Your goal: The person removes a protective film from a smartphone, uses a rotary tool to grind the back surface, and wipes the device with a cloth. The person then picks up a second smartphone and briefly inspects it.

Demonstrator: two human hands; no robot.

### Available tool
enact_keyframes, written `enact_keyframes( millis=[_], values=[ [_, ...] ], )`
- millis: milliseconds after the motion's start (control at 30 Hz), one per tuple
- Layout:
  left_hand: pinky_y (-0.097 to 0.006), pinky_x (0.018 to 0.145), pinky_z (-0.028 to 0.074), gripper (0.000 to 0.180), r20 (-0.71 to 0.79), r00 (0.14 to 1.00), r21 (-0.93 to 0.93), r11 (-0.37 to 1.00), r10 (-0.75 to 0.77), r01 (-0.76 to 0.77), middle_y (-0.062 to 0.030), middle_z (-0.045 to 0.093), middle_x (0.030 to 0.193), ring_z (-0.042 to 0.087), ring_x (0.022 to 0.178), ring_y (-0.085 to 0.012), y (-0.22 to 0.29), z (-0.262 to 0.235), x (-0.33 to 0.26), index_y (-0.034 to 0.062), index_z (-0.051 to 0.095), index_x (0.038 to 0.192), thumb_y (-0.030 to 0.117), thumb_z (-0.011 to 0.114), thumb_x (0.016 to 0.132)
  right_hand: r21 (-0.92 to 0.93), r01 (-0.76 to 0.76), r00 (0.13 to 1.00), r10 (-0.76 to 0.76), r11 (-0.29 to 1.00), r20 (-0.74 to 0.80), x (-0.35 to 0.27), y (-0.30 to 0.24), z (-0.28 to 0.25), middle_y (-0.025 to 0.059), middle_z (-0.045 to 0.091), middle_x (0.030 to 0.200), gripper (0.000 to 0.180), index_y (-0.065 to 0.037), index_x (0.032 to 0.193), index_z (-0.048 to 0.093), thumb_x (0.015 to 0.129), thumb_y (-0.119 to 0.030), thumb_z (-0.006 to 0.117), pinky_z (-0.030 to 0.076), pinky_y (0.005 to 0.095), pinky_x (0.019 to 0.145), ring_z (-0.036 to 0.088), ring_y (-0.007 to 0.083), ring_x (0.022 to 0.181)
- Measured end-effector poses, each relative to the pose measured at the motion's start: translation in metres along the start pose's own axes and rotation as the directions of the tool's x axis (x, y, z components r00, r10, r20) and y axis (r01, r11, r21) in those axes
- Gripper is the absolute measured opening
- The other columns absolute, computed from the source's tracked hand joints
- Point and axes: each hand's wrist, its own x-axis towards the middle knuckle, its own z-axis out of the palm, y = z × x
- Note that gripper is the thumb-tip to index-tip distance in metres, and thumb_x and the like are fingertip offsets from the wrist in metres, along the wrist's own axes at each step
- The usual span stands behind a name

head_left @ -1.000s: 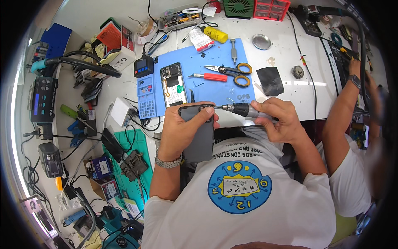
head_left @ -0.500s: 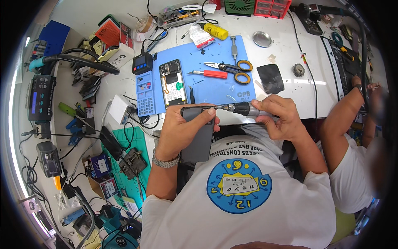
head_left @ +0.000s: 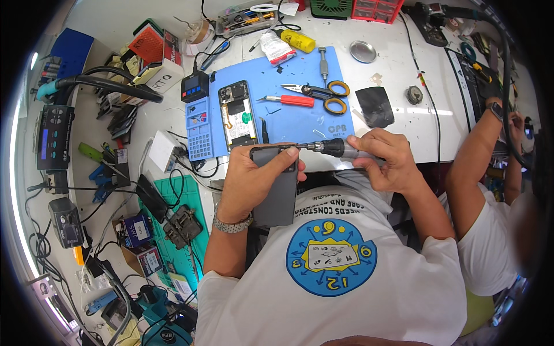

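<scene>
My left hand (head_left: 242, 181) grips a dark grey phone (head_left: 274, 199) upright in front of my shirt, thumb pressed near its top edge. Whether it is a whole phone or only its housing, I cannot tell. Closed around the grey barrel of a screwdriver (head_left: 332, 148) is my right hand (head_left: 392, 158). The driver lies level, its metal tip reaching the phone's upper corner beside my left thumb; the exact contact is too small to make out. Beyond my hands, an opened phone (head_left: 238, 112) with its insides bare lies on a blue mat (head_left: 300, 124).
On the mat lie scissors (head_left: 314, 91), a red craft knife (head_left: 295, 101), black tweezers (head_left: 264, 131) and another screwdriver (head_left: 324, 64). A blue parts tray (head_left: 200, 130) flanks it, with a black sheet (head_left: 375, 107) at right. A co-worker's arm (head_left: 479, 138) is at far right.
The screwdriver stays at the phone's top corner, and both hands keep their grips. The view has shifted slightly. The co-worker's hands at far right have moved.
</scene>
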Motion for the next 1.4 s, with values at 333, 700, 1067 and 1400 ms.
enact_keyframes(
  millis=[333,700,1067,1400],
  values=[
    [-0.031,0.064,0.063,0.020,-0.056,0.998,-0.047,0.999,-0.009,0.006,-0.0131,0.079,0.088,0.079,0.075,-0.0196,-0.001,0.007,0.000,-0.0042,0.077,0.110,0.014,0.077,0.103,-0.035,-0.001,1.000,0.000,0.999,-0.017,-0.002,-0.002,0.002,0.0084,0.068,0.080,0.058,-0.016,0.134,0.079,0.079,-0.002,0.088,0.050,0.0319,0.055,0.064,0.0223,0.061],
    [-0.035,0.065,0.068,0.022,-0.142,0.990,-0.089,0.996,0.008,-0.021,-0.0155,0.079,0.087,0.079,0.072,-0.0216,-0.004,0.016,0.001,-0.0055,0.076,0.108,0.014,0.079,0.099,-0.058,-0.012,0.999,0.009,0.998,-0.039,-0.005,-0.001,0.004,0.0086,0.068,0.081,0.058,-0.018,0.136,0.078,0.080,-0.003,0.088,0.050,0.0321,0.055,0.064,0.0220,0.061],
    [-0.034,0.063,0.067,0.022,-0.162,0.986,-0.053,0.998,0.024,-0.033,-0.0162,0.079,0.087,0.079,0.073,-0.0225,-0.005,0.015,0.002,-0.0067,0.076,0.109,0.013,0.079,0.100,-0.061,-0.003,0.998,-0.001,0.998,-0.060,-0.005,-0.002,0.005,0.0086,0.069,0.082,0.057,-0.017,0.135,0.078,0.080,-0.004,0.088,0.049,0.0325,0.054,0.065,0.0225,0.061],
    [-0.033,0.067,0.066,0.019,0.087,0.995,0.025,0.999,-0.042,0.040,-0.0159,0.079,0.087,0.079,0.075,-0.0218,0.000,-0.003,0.000,-0.0075,0.076,0.108,0.009,0.081,0.098,-0.064,0.078,0.997,-0.079,0.995,0.001,-0.001,0.003,-0.008,0.0075,0.067,0.079,0.060,-0.019,0.129,0.081,0.073,0.001,0.086,0.048,0.0322,0.051,0.064,0.0220,0.059]
  ],
)
